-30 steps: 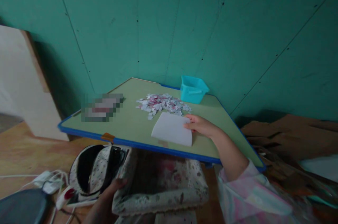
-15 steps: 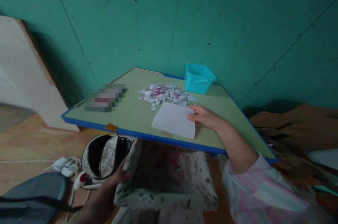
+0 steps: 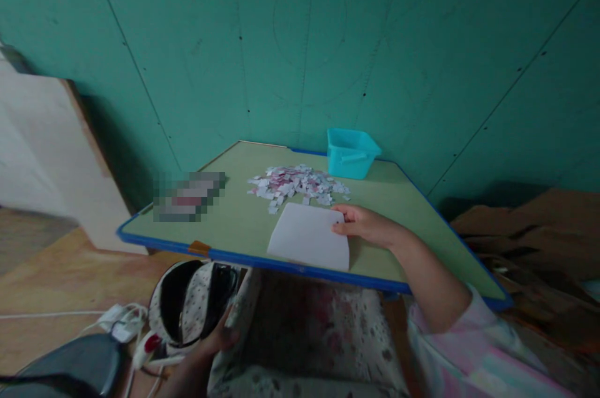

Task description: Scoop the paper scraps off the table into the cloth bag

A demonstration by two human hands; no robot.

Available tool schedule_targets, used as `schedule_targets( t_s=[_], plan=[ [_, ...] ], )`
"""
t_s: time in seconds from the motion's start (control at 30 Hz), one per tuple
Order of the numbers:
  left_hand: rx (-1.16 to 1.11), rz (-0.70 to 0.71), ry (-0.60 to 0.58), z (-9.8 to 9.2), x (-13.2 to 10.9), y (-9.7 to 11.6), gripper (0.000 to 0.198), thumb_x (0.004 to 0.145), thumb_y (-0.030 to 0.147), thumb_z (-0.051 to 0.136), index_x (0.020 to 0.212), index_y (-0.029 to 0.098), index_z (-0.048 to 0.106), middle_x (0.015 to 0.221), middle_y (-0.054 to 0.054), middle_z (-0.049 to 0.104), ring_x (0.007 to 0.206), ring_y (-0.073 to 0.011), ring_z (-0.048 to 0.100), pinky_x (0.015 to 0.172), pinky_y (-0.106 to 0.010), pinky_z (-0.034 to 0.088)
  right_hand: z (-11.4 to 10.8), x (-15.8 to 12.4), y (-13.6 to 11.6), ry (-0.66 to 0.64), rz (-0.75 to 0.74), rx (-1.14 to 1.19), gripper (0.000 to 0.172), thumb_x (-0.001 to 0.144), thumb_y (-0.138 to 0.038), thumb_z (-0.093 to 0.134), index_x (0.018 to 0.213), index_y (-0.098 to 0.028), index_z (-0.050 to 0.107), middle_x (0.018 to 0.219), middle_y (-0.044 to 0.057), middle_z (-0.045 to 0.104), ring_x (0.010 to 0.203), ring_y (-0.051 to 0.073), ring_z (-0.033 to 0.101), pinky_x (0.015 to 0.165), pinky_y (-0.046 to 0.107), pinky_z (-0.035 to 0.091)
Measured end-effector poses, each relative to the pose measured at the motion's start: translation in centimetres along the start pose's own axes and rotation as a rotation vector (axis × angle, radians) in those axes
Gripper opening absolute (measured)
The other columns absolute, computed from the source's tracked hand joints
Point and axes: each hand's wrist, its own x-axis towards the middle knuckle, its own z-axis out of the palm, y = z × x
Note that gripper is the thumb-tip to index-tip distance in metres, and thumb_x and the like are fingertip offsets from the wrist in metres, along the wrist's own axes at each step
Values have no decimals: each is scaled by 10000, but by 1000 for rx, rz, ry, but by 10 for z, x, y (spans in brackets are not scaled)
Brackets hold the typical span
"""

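Pinched between the thumb and fingers of my right hand (image 3: 359, 224) is the right side of a white sheet (image 3: 307, 235), low over the near part of the green table (image 3: 234, 223). Just behind the sheet lies a loose pile of small white and pink paper pieces (image 3: 300, 182). My left hand (image 3: 220, 332), dim and low in the view, grips the left rim of a floral fabric-lined bin (image 3: 241, 323) below the table edge. A turquoise basket (image 3: 351, 157) stands at the table's back right.
A blurred-out flat object (image 3: 190, 198) lies at the table's left. Beside the bin are a dotted bag (image 3: 194, 304), white cables (image 3: 117, 320) and a grey seat (image 3: 79, 367). Brown cardboard (image 3: 539, 223) is piled at the right.
The view has tilted up slightly, so the table and its contents appear lower. The white sheet has shifted slightly toward the table's near edge with my right hand. My left hand keeps its hold.
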Motion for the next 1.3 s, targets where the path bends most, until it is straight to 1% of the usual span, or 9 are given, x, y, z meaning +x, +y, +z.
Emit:
schedule_targets(
  t_s=[0.13,0.33,0.47,0.57,0.7,0.87,1.0,1.13,1.3],
  plan=[
    [54,53,7,19,-13,1,423,729,86,517,1151,121,513,540,-26,721,650,-252,681,624,-336,523,2,-2,-3,-14,-7,25,299,621,-220,656,890,-152,543,771,-15,603,703,92,546,655,215,423],
    [113,19,-34,14,-2,0,395,766,137,478,1158,159,521,565,-20,724,605,-221,679,605,-298,510,4,-5,-7,-21,-12,73,310,622,-201,650,912,-164,547,816,-14,617,729,88,558,676,215,436],
    [38,-64,-106,20,-1,-3,257,756,136,469,894,91,681,543,-54,718,656,-244,676,572,-288,504,3,-10,-9,-51,-29,58,280,619,-205,650,882,-159,564,811,-13,618,713,85,558,671,214,435],
    [-23,-97,-168,21,1,-5,282,764,127,432,765,89,712,600,-68,731,703,-247,673,590,-282,500,1,-12,-10,-50,-34,33,250,613,-206,650,847,-155,579,784,-15,616,696,87,553,656,213,432],
    [7,-81,-84,13,7,-7,262,771,148,459,714,127,713,598,-28,735,700,-209,676,616,-237,490,-2,-8,-8,83,-133,86,267,617,-203,644,874,-173,578,792,-28,614,705,82,549,678,213,423],
    [80,5,-46,7,6,-6,247,770,170,490,928,76,655,660,-38,745,762,-239,668,698,-290,489,1,-3,-4,92,-77,29,240,614,-207,642,837,-160,564,748,-19,607,671,94,539,637,226,415],
    [150,20,43,7,2,-2,324,760,164,502,1069,107,583,590,-26,736,704,-256,678,637,-327,510,7,-3,-4,47,-33,-23,256,615,-236,647,837,-157,546,778,-5,598,693,107,541,653,245,414],
    [139,15,-11,10,0,-1,390,750,161,508,1130,75,529,616,-66,737,718,-279,674,584,-337,515,8,-5,-7,26,-33,-5,287,617,-257,652,861,-165,532,811,-7,585,724,104,535,692,247,408],
    [65,9,-37,15,-3,-3,454,745,145,502,1192,77,471,589,-58,733,733,-280,670,683,-356,501,8,-9,-10,28,-53,2,265,619,-241,655,837,-167,525,776,-19,571,704,92,519,683,232,406]
  ],
)
